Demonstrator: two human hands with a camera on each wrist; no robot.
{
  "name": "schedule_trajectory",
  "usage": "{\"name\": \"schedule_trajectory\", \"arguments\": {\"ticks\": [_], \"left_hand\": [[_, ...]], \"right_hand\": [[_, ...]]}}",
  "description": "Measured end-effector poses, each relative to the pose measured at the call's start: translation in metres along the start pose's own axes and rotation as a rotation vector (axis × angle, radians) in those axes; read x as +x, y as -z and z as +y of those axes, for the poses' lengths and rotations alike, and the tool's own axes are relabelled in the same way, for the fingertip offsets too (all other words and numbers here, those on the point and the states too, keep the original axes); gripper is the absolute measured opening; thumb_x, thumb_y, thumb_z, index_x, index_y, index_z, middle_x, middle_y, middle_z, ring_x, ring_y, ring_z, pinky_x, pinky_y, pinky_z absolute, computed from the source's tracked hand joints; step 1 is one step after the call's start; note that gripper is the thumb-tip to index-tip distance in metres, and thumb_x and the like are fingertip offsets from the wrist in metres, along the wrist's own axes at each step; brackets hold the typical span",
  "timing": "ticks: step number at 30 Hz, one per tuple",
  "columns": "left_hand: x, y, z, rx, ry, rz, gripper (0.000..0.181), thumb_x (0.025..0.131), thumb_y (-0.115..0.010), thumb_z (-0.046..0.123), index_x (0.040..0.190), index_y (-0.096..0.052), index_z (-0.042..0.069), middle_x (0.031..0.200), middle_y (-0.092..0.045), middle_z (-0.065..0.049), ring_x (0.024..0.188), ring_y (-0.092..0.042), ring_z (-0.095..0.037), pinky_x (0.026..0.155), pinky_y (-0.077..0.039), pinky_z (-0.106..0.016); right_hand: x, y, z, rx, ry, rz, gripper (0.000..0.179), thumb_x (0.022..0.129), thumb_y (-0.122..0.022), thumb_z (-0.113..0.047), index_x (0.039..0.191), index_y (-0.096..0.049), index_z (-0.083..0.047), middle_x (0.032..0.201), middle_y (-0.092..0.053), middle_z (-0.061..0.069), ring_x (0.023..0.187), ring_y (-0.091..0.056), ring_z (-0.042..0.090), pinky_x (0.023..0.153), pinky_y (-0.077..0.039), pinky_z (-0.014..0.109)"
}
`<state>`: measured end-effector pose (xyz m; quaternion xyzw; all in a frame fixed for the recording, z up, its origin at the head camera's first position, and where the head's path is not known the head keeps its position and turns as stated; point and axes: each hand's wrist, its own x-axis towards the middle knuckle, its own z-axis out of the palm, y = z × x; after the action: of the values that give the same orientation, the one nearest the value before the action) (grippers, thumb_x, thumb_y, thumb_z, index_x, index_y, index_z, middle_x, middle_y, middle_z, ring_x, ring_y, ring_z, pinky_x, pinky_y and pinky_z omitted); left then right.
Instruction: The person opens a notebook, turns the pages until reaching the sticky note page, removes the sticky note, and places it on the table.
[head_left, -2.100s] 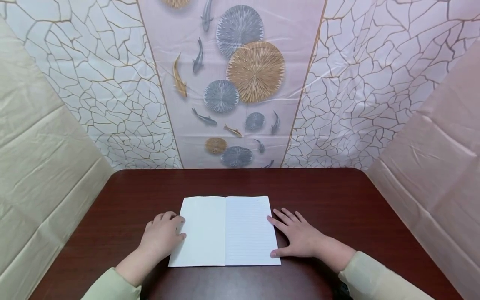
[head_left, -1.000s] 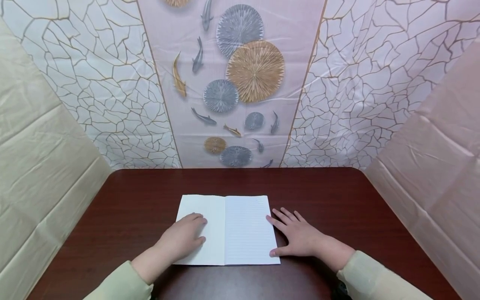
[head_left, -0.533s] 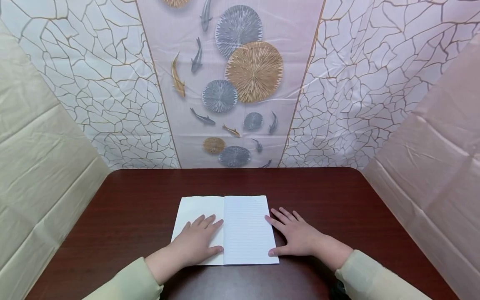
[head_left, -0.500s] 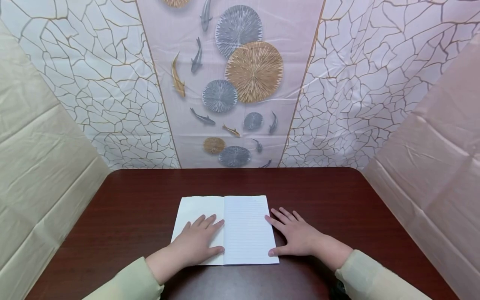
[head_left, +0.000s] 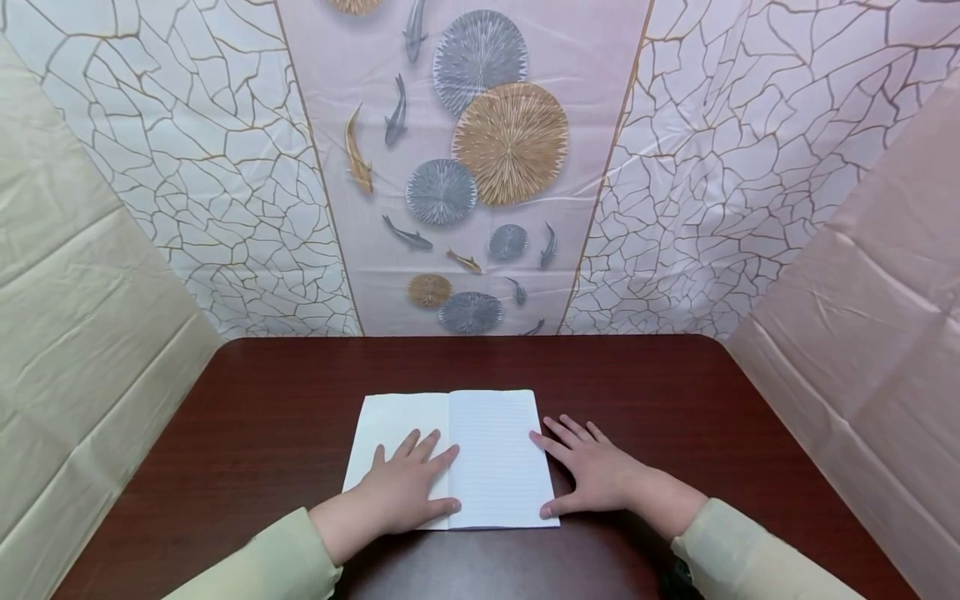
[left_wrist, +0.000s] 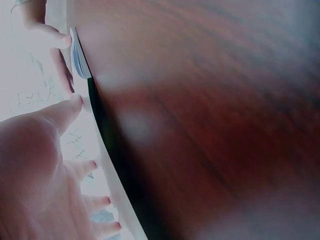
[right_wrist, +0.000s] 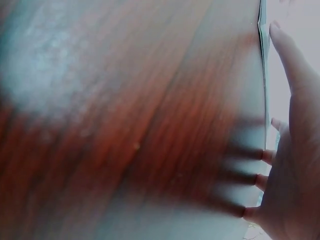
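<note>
Spreading the left hand [head_left: 405, 490] palm-down over the plain white left page [head_left: 393, 412] of an open, white paper notebook [head_left: 498, 492], with fingers parted and extended. Laying the tips of that hand's thumb [head_left: 442, 506] and index finger [head_left: 446, 457] just past the centre fold [head_left: 449, 421], onto the white right page [head_left: 495, 433] with its fine, pale ruled lines. Placing the right hand [head_left: 600, 477] across the notebook's outer edge, likewise fanned and straight-fingered. Touching the margin of the ruled page with the right thumb and index fingertip, but setting the other three fingertips beyond the edge, at the dark reddish-brown, wood-grained tabletop [head_left: 637, 375]. Set apart from each other, both flat rather than clamped, with most of the ruled page between. Finding the notebook flat on the tabletop, partly beneath the left hand and just inward of the right. Showing, from the left wrist, layered page edges in a slight curl near the right thumb. Wearing a pale green sleeve [head_left: 270, 554] behind the left wrist and a matching sleeve [head_left: 750, 550] behind the right. Half hiding a small black object [head_left: 681, 579] under the right cuff, too covered to make out. Facing, beyond both hands and the far table edge, a pinkish cloth panel [head_left: 480, 142] printed with grey and golden discs and fish.
</note>
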<state>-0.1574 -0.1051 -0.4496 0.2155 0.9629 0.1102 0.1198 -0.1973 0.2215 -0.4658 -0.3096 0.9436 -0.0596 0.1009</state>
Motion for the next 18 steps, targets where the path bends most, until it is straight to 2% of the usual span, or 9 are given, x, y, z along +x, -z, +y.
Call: {"name": "schedule_trajectory", "arguments": {"ticks": [18], "left_hand": [[0.004,-0.0028,0.0019,-0.007,0.02,-0.01,0.077,0.088,-0.06,0.065,0.152,-0.041,0.027,0.16,-0.028,-0.011,0.146,-0.022,-0.042,0.102,-0.021,-0.078]], "right_hand": [[0.0036,-0.0006,0.0002,0.03,-0.006,-0.02,0.115,0.067,-0.057,-0.089,0.158,-0.027,-0.026,0.163,-0.02,0.011,0.149,-0.014,0.039,0.112,-0.015,0.068]]}}
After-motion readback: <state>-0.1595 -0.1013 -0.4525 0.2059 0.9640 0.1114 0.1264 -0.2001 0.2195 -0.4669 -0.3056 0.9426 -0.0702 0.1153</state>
